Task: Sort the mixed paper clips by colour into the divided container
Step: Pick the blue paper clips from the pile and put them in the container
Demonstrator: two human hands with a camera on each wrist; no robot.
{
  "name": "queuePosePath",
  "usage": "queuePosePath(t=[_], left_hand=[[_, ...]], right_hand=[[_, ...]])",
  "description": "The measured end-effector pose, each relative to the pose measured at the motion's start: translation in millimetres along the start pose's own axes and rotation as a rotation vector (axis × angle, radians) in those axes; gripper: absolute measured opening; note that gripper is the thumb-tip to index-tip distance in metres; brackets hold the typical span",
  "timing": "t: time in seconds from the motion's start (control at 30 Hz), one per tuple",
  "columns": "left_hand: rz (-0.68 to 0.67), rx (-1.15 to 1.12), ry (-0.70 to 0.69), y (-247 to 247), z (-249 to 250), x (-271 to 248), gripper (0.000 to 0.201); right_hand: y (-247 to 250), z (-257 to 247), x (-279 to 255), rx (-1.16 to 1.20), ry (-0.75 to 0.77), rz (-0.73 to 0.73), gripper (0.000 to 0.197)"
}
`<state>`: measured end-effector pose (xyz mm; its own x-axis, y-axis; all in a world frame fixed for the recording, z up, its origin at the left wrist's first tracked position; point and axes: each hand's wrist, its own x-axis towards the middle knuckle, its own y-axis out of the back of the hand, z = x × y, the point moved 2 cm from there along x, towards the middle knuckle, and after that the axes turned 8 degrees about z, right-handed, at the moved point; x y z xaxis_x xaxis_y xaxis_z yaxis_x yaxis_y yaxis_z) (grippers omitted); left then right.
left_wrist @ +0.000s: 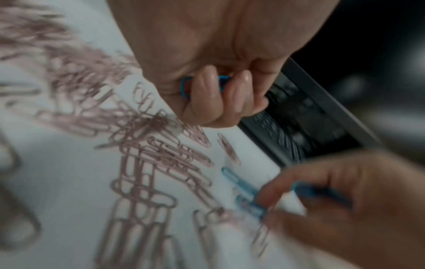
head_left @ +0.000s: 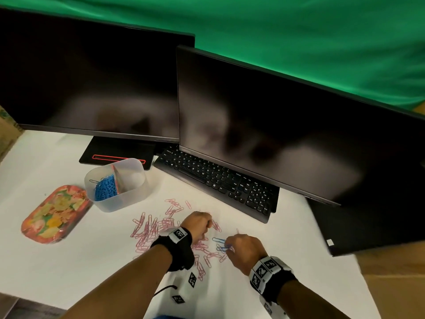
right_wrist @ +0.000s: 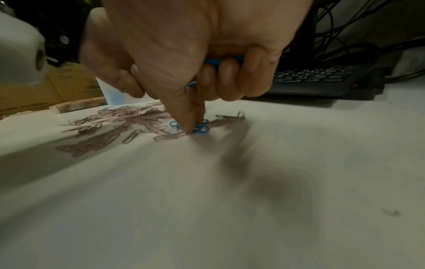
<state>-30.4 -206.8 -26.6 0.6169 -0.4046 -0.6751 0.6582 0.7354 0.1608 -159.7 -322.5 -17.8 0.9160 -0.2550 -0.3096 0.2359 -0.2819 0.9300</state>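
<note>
Several pink paper clips (head_left: 149, 231) lie scattered on the white table, with a few blue paper clips (head_left: 219, 241) among them on the right. My left hand (head_left: 203, 226) hovers over the pile as a fist, its curled fingers (left_wrist: 207, 85) holding blue clips (left_wrist: 185, 87). My right hand (right_wrist: 195, 126) pinches thumb and forefinger down onto blue clips (right_wrist: 201, 129) on the table. Its other fingers (right_wrist: 230, 78) curl round more blue clips (right_wrist: 214, 61). The translucent divided container (head_left: 128, 194) stands at the back left, with blue clips (head_left: 104, 187) in its left compartment.
A floral tray (head_left: 55, 212) lies left of the container. A black keyboard (head_left: 220, 180) sits just behind the clips, under two dark monitors (head_left: 276, 139). Cardboard boxes (head_left: 7, 132) border the table on the left.
</note>
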Motion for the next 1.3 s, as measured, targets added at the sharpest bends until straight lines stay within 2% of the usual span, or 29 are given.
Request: queuePosePath(t=[0.03, 0.13, 0.2, 0.3, 0.47, 0.53, 0.63, 0.7, 0.8, 0.87, 0.9, 0.93, 1.0, 1.1, 1.3], left_hand=[[0.007, 0.143, -0.084, -4, 1, -2, 0.027], [-0.018, 0.769, -0.403, -15, -1, -7, 0.014], [-0.014, 1.011, -0.534, -19, -3, -10, 0.018], [0.009, 1.128, -0.57, -21, -4, -8, 0.021], [0.0, 1.218, -0.508, -26, -5, -3, 0.023], [0.014, 1.134, -0.489, -23, -4, -3, 0.021], [0.055, 0.725, -0.408, -8, -4, -2, 0.011], [0.11, 0.472, -0.35, 8, 0, -7, 0.009], [0.121, 0.139, -0.296, 39, 10, -21, 0.014], [0.125, -0.115, -0.192, 56, 16, -28, 0.016], [0.187, -0.247, -0.142, 88, 12, -33, 0.02], [0.181, -0.347, -0.091, 91, 12, -34, 0.026], [0.176, -0.519, -0.012, 105, 13, -37, 0.031], [0.198, -0.714, 0.023, 146, 11, -51, 0.029], [0.416, -0.705, 0.034, 222, 13, -55, 0.02]], right_hand=[[-1, -1, 1, -0.014, 0.005, -0.006, 0.026], [-1, -2, 2, -0.043, 0.007, -0.01, 0.024], [-2, 1, 0, -0.022, -0.002, 0.0, 0.022], [-3, 8, -5, 0.036, -0.019, 0.026, 0.02], [2, 23, -11, 0.157, -0.104, 0.087, 0.022], [7, 26, -9, 0.278, -0.204, 0.102, 0.013], [14, 29, 2, 0.516, -0.317, 0.118, 0.018], [20, 22, 12, 0.701, -0.32, 0.081, 0.018], [32, -5, 32, 0.988, -0.361, -0.057, 0.024], [41, -25, 46, 1.173, -0.422, -0.171, 0.027], [46, -59, 64, 1.229, -0.413, -0.269, 0.029], [50, -66, 68, 1.268, -0.423, -0.323, 0.03], [58, -90, 82, 1.277, -0.368, -0.328, 0.029], [69, -144, 105, 1.154, -0.23, -0.285, 0.023], [79, -241, 157, 0.922, -0.132, -0.298, 0.012]])
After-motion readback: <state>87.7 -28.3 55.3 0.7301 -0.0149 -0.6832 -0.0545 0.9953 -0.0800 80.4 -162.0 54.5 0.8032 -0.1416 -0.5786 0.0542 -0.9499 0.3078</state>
